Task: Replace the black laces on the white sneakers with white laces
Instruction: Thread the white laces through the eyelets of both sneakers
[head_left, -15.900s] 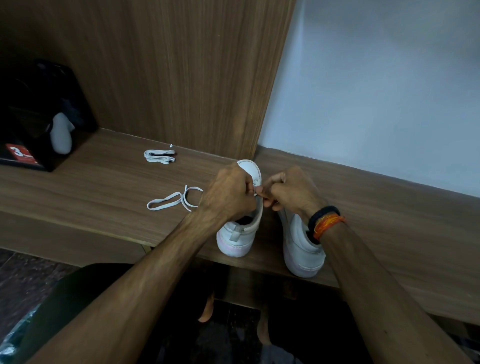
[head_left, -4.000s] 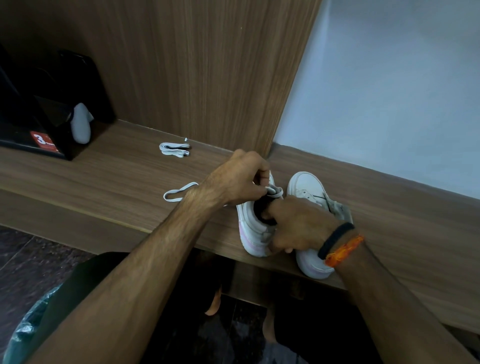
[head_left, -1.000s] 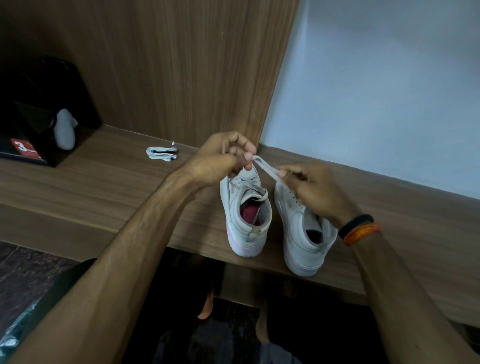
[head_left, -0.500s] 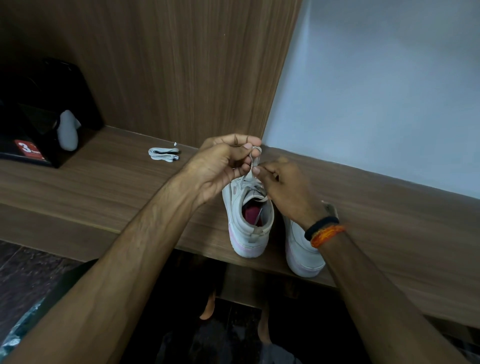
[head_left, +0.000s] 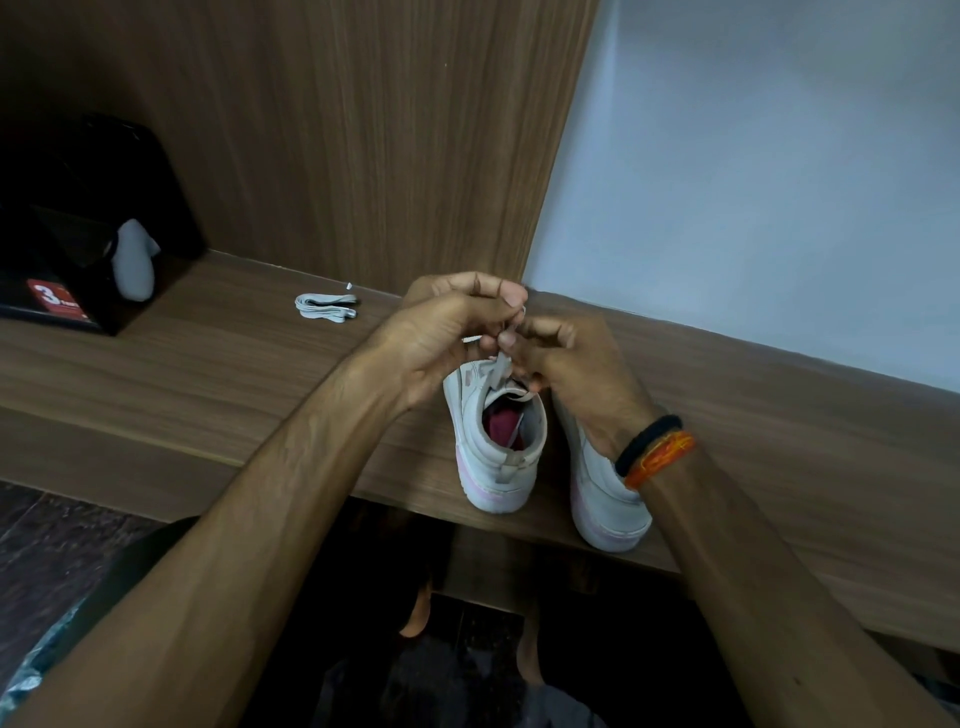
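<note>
Two white sneakers stand heel toward me on the wooden shelf (head_left: 208, 374). The left sneaker (head_left: 496, 441) has a white lace (head_left: 500, 364) rising from its top eyelets. My left hand (head_left: 441, 332) and my right hand (head_left: 566, 369) meet just above its tongue, and both pinch the ends of that lace between thumb and fingers. My right wrist covers much of the right sneaker (head_left: 608, 499). A folded bundle of laces (head_left: 326, 306), white with a dark strand, lies on the shelf to the left.
A black box (head_left: 67, 249) with a red label and a pale object leaning in it sits at the far left. A wood panel (head_left: 363, 130) and a blue-white wall (head_left: 753, 182) close the back. My bare feet show below the shelf edge.
Over the last second my right hand moved in from the right to meet my left hand above the left sneaker. The lace ends are now held close together.
</note>
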